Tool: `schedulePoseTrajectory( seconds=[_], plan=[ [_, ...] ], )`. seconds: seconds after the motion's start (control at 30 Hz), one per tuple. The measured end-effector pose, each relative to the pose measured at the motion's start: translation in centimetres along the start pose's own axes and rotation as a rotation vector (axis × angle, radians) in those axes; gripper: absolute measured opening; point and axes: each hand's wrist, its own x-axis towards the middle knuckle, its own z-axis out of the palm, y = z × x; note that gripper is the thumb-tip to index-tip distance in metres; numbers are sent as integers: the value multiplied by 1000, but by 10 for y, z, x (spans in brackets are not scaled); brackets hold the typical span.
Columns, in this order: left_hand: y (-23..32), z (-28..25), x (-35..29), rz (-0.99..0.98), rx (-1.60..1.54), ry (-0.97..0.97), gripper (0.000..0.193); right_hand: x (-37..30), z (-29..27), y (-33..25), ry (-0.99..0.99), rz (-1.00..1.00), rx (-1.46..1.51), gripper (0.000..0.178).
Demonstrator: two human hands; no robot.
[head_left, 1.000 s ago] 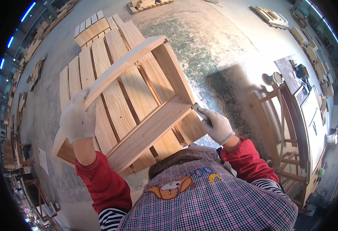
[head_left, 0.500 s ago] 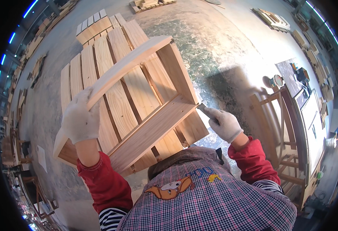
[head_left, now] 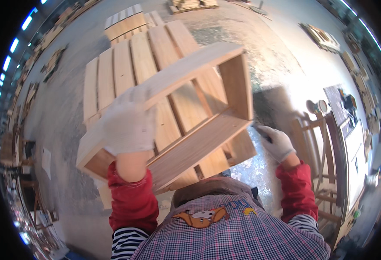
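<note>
My left hand [head_left: 127,125] is clamped over the top board of the wooden frame [head_left: 190,117], which is lifted and tilted above the slatted pallet [head_left: 112,73]. My right hand [head_left: 277,142] is closed around a small dark tool [head_left: 259,130] at the frame's lower right corner. I judge it best to grip firmly so the frame stays steady and work the tool along the edge, not into it.

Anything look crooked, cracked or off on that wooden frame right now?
Nothing stands out. The wooden frame is tilted only because the gloved left hand holds it up over the slatted panel; its boards look whole and square. The right hand is at its lower right corner with a small dark tool.
</note>
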Motion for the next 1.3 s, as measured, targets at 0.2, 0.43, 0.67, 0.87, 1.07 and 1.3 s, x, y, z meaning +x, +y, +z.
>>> schedulePoseTrajectory(
  seconds=[0.2, 0.43, 0.67, 0.87, 1.07, 1.3],
  plan=[
    [-8, -16, -12, 68, -80, -6, 31, -31, 30, -19, 161, 111, 351, 43],
    [-31, -55, -31, 158, -263, -209, 47, -39, 41, -50, 98, 76, 544, 42],
    [-97, -82, -42, 217, -506, -541, 52, -70, 60, -75, -30, -4, 623, 42],
    [-128, -55, -43, 285, -768, -626, 55, -105, 72, -124, -79, -109, 540, 40],
    [-138, -39, -31, 278, -892, -619, 56, -113, 95, -214, 19, -276, 567, 40],
    [-143, -29, -26, 375, -874, -571, 57, -95, 110, -353, 187, -477, 400, 46]
  ],
)
